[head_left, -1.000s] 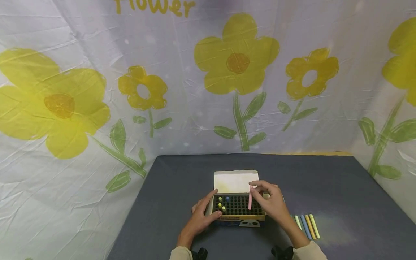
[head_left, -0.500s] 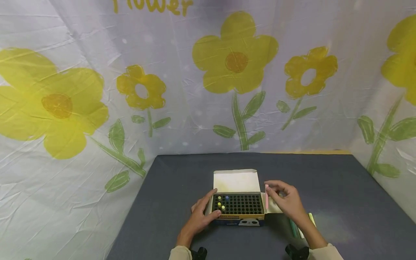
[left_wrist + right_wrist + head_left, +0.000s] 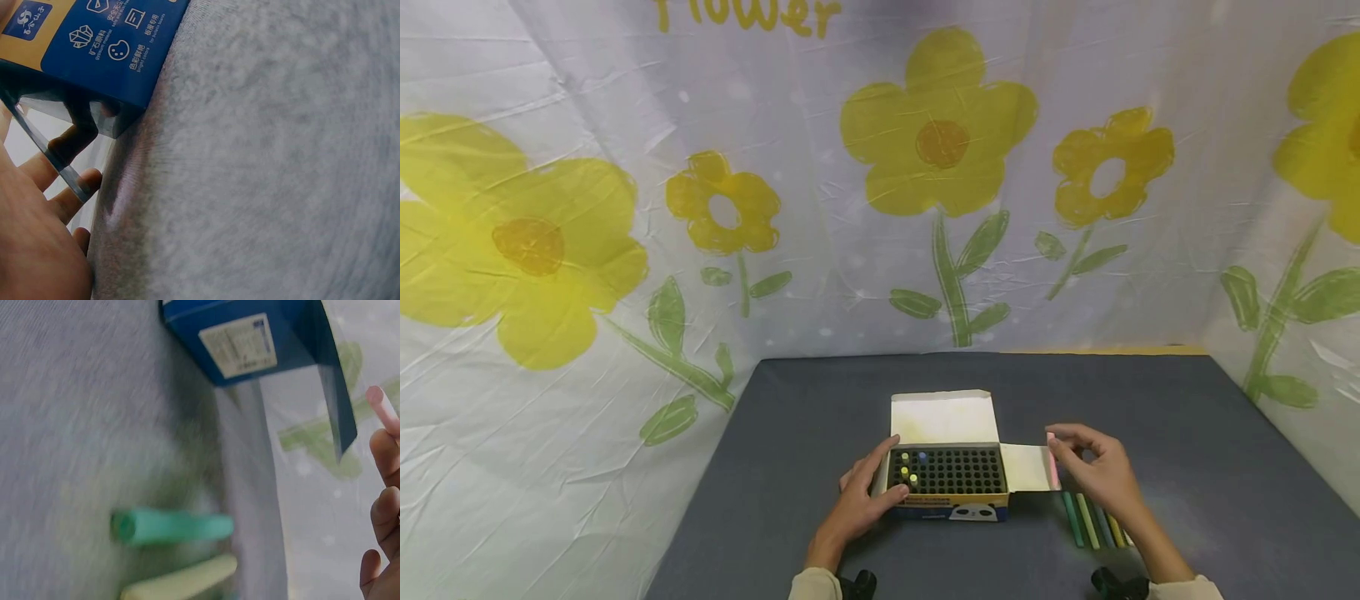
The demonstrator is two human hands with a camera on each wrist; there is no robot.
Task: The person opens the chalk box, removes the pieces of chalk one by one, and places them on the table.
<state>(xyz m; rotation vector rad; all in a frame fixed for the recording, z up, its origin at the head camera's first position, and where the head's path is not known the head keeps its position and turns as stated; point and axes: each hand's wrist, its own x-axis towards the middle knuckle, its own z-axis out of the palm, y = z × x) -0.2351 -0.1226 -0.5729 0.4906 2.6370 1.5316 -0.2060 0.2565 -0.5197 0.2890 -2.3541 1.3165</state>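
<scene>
A blue and yellow chalk box [image 3: 925, 510] stands with its lid [image 3: 945, 418] raised at the back. Its black holder [image 3: 962, 475] has rows of holes, with several yellow chalks [image 3: 913, 480] and a blue one [image 3: 922, 457] upright on the left. My left hand [image 3: 859, 502] grips the box's left end, thumb at the front edge. In the left wrist view, some fingers lie behind the box's dark side flap [image 3: 47, 150]. My right hand [image 3: 1105, 475] pinches a pink chalk [image 3: 1052, 460] near its top, beside the outer edge of the right flap [image 3: 1028, 467].
Right of the box, several chalks lie side by side on the dark table [image 3: 1195, 433], a green chalk [image 3: 1072, 518] and a pale yellow-green chalk [image 3: 1087, 521] nearest the box. The right forearm partly covers the others. A flower-printed cloth [image 3: 835, 275] hangs behind the table.
My right hand has carried the pink chalk rightward from over the holder, past the right flap, baring that flap and the holder's right side. The left hand stays on the box.
</scene>
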